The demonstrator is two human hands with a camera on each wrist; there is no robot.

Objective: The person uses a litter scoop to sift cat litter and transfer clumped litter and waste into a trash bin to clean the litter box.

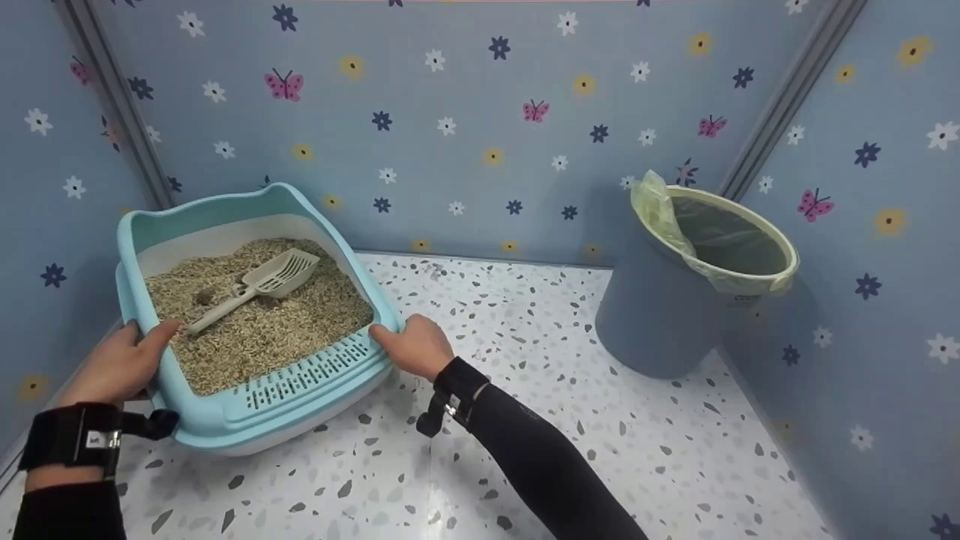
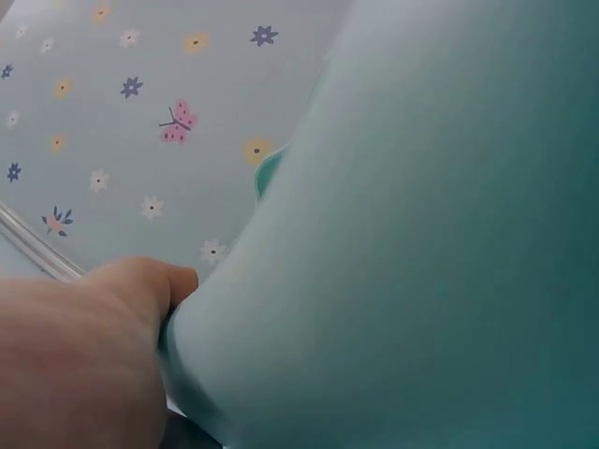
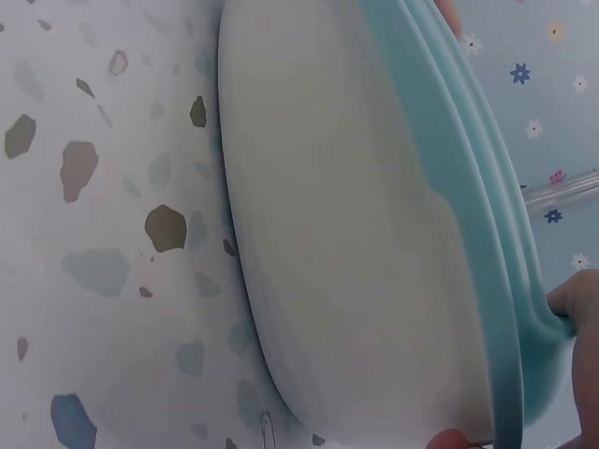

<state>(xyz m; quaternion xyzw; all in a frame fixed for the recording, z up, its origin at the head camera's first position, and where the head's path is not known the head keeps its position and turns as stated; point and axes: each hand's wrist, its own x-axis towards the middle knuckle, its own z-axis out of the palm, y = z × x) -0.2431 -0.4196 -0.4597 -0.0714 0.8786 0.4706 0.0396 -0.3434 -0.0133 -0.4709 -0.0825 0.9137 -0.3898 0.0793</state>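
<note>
A litter box (image 1: 300, 431) with a light blue rim and white base stands at the left, filled with tan litter (image 1: 300, 337). On the litter lies a beige slotted scoop (image 1: 277, 277), its handle toward the left rim, near a small brown clump (image 1: 204, 297). My left hand (image 1: 120, 364) grips the box's left side, thumb over the rim. At the front right corner my right hand (image 1: 414, 346) grips the rim, thumb on top; in the right wrist view fingertips (image 3: 452, 440) show under the rim's edge. The left hand's other fingers are mostly hidden behind the box wall.
A grey-blue trash bin (image 1: 656, 315) with a pale yellow liner (image 1: 739, 279) stands at the right, near the back corner. Flower-and-butterfly panels (image 1: 480, 135) enclose the back and both sides. Speckled white flooring (image 1: 510, 360) lies between box and bin.
</note>
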